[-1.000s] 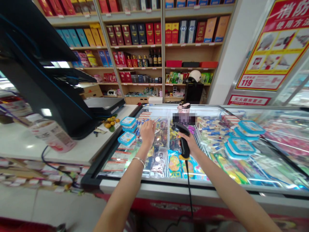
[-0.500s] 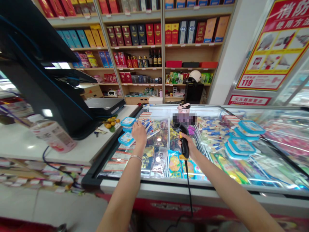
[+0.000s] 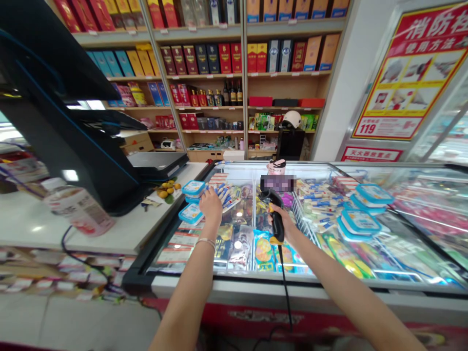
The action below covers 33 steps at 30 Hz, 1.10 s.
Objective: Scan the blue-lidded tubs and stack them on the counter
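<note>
My left hand [image 3: 211,205] is at the near-left part of the glass-topped freezer [image 3: 175,280], its curled fingers at the right edge of a blue-lidded tub [image 3: 193,187] stacked on another. The fingertips are partly hidden. In front of that stack sits one more blue-lidded tub [image 3: 190,213]. My right hand [image 3: 282,222] is wrapped round the handle of a black and yellow barcode scanner [image 3: 277,225], held above the glass. Its cord hangs down the freezer's front. Beyond the scanner stands a pink and black container [image 3: 276,167], with a pixelated patch below it.
More blue-lidded tubs [image 3: 360,223] are stacked on the glass at right. On the white counter [image 3: 146,225] at left are a pink-labelled bottle [image 3: 78,207], a black till stand [image 3: 76,141] and small yellow fruit [image 3: 167,188]. Shelves of boxes line the back wall.
The view has shifted slightly. My left hand stays at the left tubs, its fingers a little further extended. My right hand still holds the scanner in nearly the same place.
</note>
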Each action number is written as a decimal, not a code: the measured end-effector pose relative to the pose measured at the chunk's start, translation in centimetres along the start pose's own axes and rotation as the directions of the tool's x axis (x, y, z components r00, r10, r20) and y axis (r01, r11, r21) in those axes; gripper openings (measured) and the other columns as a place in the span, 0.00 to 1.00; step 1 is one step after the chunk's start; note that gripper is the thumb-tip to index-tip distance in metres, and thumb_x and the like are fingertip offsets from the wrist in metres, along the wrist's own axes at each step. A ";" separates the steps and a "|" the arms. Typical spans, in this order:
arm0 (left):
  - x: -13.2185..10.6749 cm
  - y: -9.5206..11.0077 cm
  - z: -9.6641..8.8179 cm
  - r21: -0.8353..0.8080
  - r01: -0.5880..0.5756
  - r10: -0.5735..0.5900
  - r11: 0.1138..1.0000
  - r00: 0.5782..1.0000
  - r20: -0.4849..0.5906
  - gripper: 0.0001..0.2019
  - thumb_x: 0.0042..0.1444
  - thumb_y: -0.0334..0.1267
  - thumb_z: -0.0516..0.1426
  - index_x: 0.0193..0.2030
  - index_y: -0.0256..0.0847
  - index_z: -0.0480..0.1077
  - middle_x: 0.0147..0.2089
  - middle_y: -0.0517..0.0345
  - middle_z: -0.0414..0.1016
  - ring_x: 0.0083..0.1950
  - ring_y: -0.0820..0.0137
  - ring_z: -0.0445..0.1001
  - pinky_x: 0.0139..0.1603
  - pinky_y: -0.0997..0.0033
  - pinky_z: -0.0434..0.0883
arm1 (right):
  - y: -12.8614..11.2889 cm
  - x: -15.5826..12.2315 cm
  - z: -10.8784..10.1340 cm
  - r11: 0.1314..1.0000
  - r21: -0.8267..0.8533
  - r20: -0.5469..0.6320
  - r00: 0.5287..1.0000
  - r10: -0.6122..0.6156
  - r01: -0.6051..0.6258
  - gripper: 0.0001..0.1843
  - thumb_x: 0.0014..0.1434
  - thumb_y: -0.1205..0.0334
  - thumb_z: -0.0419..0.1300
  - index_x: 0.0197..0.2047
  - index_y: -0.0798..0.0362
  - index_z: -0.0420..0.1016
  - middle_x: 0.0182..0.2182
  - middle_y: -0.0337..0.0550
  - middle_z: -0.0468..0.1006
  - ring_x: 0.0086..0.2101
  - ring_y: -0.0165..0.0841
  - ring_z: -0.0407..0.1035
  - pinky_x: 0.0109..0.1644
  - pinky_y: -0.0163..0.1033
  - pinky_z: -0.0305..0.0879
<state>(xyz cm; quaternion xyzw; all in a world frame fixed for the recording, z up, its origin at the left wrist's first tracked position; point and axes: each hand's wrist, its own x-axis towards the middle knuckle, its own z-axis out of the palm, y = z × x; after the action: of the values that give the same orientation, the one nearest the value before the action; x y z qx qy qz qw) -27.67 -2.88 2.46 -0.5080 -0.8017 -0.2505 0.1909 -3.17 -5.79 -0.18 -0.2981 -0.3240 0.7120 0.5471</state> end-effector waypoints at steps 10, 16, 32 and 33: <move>-0.8 1.5 -0.8 -0.046 -0.169 0.162 0.985 0.979 -0.121 0.19 0.63 0.31 0.43 0.55 0.32 0.66 0.52 0.37 0.72 0.53 0.52 0.69 0.51 0.56 0.67 | -10.9 -7.1 -1.1 0.894 -0.048 -0.079 0.891 -0.448 0.445 0.16 0.45 0.52 0.69 0.30 0.52 0.69 0.18 0.33 0.67 0.16 0.23 0.60 0.15 0.28 0.58; -3.8 8.8 -1.6 -0.262 -0.553 0.550 0.791 0.830 -0.093 0.15 0.65 0.36 0.45 0.53 0.38 0.67 0.51 0.45 0.72 0.53 0.58 0.69 0.56 0.59 0.65 | -17.9 -13.6 -10.4 0.741 -0.143 -0.334 0.673 -0.660 0.656 0.16 0.46 0.55 0.70 0.30 0.51 0.67 0.25 0.33 0.70 0.17 0.21 0.62 0.17 0.27 0.61; -9.4 28.3 3.2 -0.670 -0.551 0.796 0.498 0.598 0.099 0.12 0.64 0.32 0.50 0.50 0.35 0.70 0.51 0.45 0.73 0.53 0.64 0.72 0.56 0.63 0.68 | -16.4 -14.4 -22.7 0.898 -0.019 -0.636 0.687 -0.351 0.440 0.15 0.47 0.55 0.69 0.29 0.53 0.69 0.16 0.31 0.67 0.14 0.24 0.64 0.15 0.27 0.63; -9.3 28.4 3.4 -0.668 -0.551 0.797 0.500 0.595 0.105 0.11 0.64 0.32 0.51 0.49 0.35 0.71 0.50 0.45 0.73 0.52 0.64 0.73 0.55 0.63 0.68 | -16.4 -14.4 -22.8 0.905 -0.024 -0.634 0.693 -0.342 0.425 0.15 0.47 0.54 0.69 0.29 0.52 0.68 0.16 0.30 0.67 0.14 0.25 0.64 0.15 0.28 0.63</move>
<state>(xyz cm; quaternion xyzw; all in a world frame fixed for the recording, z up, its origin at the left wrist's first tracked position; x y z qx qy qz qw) 1.87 2.62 0.45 -0.8570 -0.4352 -0.2703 -0.0556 27.38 -13.58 -0.22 -0.4076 -0.1341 0.4607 0.7769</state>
